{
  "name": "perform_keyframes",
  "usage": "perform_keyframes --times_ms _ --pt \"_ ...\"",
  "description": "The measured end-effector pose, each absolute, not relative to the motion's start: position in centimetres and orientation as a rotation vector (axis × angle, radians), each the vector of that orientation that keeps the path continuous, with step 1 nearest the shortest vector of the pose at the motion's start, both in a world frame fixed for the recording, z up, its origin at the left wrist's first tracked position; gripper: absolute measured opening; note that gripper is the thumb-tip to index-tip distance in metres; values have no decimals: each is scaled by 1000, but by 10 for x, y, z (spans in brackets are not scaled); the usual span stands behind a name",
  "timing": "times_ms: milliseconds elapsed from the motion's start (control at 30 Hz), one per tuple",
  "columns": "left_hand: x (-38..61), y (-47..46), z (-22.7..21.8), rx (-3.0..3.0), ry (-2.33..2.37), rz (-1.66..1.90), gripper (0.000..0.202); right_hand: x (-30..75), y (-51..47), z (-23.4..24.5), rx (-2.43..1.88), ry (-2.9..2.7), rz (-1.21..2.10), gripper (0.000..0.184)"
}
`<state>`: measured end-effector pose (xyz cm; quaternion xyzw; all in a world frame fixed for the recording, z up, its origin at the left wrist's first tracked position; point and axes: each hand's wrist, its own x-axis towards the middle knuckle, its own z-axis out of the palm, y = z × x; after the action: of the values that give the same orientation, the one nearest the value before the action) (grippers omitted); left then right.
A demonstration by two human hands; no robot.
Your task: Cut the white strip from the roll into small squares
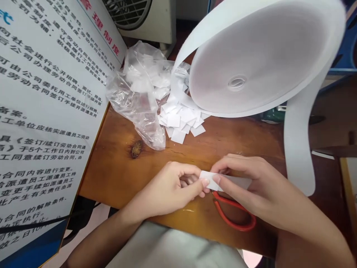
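Both hands are low at the near edge of the wooden table (117, 167), w/ a short white strip (213, 178) pinched between them. Left hand (170, 186) is curled, thumb and forefinger closed on the strip's left end. Right hand (248, 182) comes in from the right, fingers closed on the strip from above, covering most of its right part. The strip sits just above the tabletop, approx. level.

Right under the right hand lie red-handled scissors (234, 216), flat on the table; only the handle loop shows, blades hidden by the hand.

Further back, a big roll of white tape (251, 63) stands tilted, its loose tail (298, 149) hanging down the right side. In front of the roll is a heap of cut white squares (181, 121), touching a crumpled clear plastic bag (139, 96) that holds more pieces. A printed notice board (41, 111) leans along the table's left edge. A fan housing (142, 16) sits behind the bag.
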<state>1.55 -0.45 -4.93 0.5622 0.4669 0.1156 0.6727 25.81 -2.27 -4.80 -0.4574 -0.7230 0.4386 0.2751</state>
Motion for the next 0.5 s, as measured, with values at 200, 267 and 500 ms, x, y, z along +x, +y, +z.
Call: perform_keyframes --times_ms 200,267,500 --pt "14 -1 -44 1234 972 130 28 257 -24 -47 -1183 -1961 1274 18" --pt "14 0 -46 1228 951 138 29 257 -24 -48 -1230 -1960 1243 17" --pt "10 1 -50 1282 963 118 33 259 -27 -47 -1288 -2010 1114 22"
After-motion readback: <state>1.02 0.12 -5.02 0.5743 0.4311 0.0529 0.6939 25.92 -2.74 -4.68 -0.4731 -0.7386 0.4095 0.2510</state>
